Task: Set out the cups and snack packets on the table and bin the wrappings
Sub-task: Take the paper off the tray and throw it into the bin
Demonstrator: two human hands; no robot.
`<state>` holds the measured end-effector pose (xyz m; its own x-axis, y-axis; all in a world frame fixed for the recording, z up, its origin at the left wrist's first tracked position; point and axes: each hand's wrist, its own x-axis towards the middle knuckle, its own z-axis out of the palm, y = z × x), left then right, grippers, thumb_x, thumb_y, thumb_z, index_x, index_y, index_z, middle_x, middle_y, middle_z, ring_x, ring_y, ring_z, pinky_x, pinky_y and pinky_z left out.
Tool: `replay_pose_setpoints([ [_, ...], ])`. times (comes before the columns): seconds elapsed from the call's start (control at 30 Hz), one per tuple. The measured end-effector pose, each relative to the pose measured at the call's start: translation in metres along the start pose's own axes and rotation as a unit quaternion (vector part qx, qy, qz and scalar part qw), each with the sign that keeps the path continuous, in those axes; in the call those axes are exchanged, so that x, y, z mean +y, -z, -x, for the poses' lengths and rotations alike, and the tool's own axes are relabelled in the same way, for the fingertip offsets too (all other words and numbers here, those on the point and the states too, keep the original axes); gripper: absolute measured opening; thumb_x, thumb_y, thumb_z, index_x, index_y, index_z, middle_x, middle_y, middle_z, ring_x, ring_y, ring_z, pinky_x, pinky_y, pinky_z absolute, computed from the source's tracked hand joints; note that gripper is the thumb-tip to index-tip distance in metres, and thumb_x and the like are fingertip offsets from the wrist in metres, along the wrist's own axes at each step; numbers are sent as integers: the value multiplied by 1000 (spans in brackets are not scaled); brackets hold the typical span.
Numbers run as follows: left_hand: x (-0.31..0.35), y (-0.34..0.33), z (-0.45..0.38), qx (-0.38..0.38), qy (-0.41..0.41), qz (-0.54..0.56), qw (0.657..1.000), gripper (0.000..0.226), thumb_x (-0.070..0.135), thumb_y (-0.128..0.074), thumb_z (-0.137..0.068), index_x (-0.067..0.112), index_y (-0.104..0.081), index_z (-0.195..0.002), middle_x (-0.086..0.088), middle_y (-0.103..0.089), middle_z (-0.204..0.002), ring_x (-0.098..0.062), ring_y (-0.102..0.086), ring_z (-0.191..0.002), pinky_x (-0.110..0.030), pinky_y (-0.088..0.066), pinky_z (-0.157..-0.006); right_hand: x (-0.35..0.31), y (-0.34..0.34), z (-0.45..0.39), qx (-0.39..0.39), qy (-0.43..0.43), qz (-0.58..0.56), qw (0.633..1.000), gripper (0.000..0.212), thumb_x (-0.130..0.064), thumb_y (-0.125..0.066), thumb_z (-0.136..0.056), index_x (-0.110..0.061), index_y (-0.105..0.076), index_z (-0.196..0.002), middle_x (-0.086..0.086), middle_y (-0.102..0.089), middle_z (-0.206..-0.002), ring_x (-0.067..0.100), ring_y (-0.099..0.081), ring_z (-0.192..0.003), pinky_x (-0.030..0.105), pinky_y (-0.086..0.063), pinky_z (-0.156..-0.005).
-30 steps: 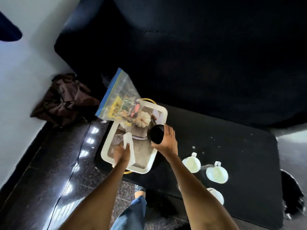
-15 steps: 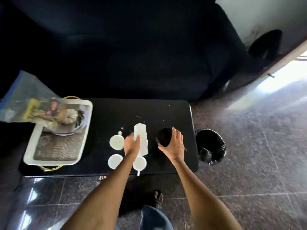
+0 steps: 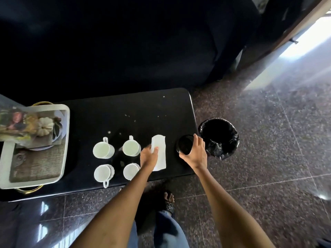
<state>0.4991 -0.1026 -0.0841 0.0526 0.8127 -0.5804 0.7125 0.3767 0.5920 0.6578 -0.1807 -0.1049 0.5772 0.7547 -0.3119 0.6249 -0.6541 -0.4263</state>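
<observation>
A black table (image 3: pixel 111 111) fills the middle left of the frame, a white tray (image 3: pixel 5 158) at its left edge and a lined bin (image 3: pixel 219 138) just off its right end. Four white cups (image 3: pixel 116 159) sit in a square at lower centre. The right hand (image 3: pixel 194 153) wraps a black cup (image 3: pixel 184 144) – held near the bin. The left hand (image 3: pixel 148 156) pinches a white packet (image 3: pixel 159 153) beside it.

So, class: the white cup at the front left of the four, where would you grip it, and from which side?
Grip the front-left cup by its handle, which juts toward the near table edge. Come from the person's side, low and level; the cup stands upright, and neighbours crowd its far and right sides.
</observation>
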Motion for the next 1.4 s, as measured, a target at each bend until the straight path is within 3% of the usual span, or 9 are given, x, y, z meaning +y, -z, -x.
replay_pose_setpoints([
  [0.37, 16, 4, -32, 14, 12, -2, 1000, 31, 21, -52, -91, 1, -62, -113, -22, -67, -109, -36, -61, -103, -30, -43, -78, -27, 4, -65, -57, 22, 65, 996, 99, -43, -75, -70, -5, -21, -144, 12, -36, -142, 28, -37, -130, 40, -47, -94],
  [0.53, 17, 13, -22, 7, 47, 37, 998, 29, 22, -55, -90, 0, -64, -107, -22, -67, -107, -36, -61, -101, -37, -48, -83, -37, 15, -49, -47, 24, 64, 997, 95, -50, -59, -79, -6, -10, -149, 12, -19, -157, 27, -14, -146, 50, -13, -117],
  [0.63, 19, 21, -13, 6, 82, 84, 993, 29, 22, -57, -89, 1, -63, -108, -21, -67, -106, -36, -61, -101, -36, -48, -83, -52, 33, -41, 68, 76, -31, 994, 63, -34, -55, -85, -4, -38, -138, 13, -50, -139, 28, -44, -130, 42, -32, -110],
  [0.73, 25, 32, -5, -17, 151, 210, 966, 35, 21, -63, -87, -2, -59, -114, -15, -64, -101, -32, -60, -96, -39, -47, -87, -76, 49, -37, -14, 95, -145, 985, 51, -33, -60, -86, -7, -52, -129, 9, -60, -128, 23, -56, -120, 35, -45, -99],
  [0.9, 45, 61, 7, -132, 157, 350, 914, 33, 19, -60, -90, 5, -56, -120, -9, -66, -99, -30, -60, -98, -42, -49, -86, -113, 58, -26, -348, -85, -369, 858, 69, -58, -60, -80, -11, -51, -130, 9, -60, -128, 26, -59, -116, 42, -46, -103],
  [1.03, 54, 91, 9, -159, 147, 358, 908, 39, 19, -63, -88, 4, -56, -123, -17, -64, -115, -35, -62, -104, -46, -51, -91, -112, 65, -22, -399, -129, -498, 759, 41, -38, -62, -86, -9, -64, -116, 6, -73, -100, 21, -69, -93, 34, -56, -79],
  [1.13, 55, 102, 11, -160, 132, 345, 915, 32, 11, -55, -93, 2, -55, -124, -18, -62, -122, -24, -63, -90, -36, -52, -74, -116, 66, -18, -308, -102, -463, 824, 21, -17, -71, -79, -13, -70, -100, 10, -72, -101, 24, -70, -88, 31, -56, -66],
  [1.23, 55, 100, 13, -136, 135, 318, 929, 32, 5, -47, -96, 0, -50, -127, -19, -56, -133, -27, -57, -107, -36, -47, -83, -120, 66, -17, -222, -62, -377, 897, 12, -10, -71, -77, -15, -69, -88, -1, -70, -83, 22, -67, -82, 25, -52, -59],
  [1.4, 54, 88, 13, -125, 129, 309, 934, 31, 12, -48, -97, 1, -51, -126, -18, -58, -131, -29, -58, -111, -42, -46, -94, -117, 67, -17, -193, -40, -362, 911, 11, -9, -69, -79, -16, -69, -88, -3, -69, -79, 19, -66, -77, 25, -52, -60],
])
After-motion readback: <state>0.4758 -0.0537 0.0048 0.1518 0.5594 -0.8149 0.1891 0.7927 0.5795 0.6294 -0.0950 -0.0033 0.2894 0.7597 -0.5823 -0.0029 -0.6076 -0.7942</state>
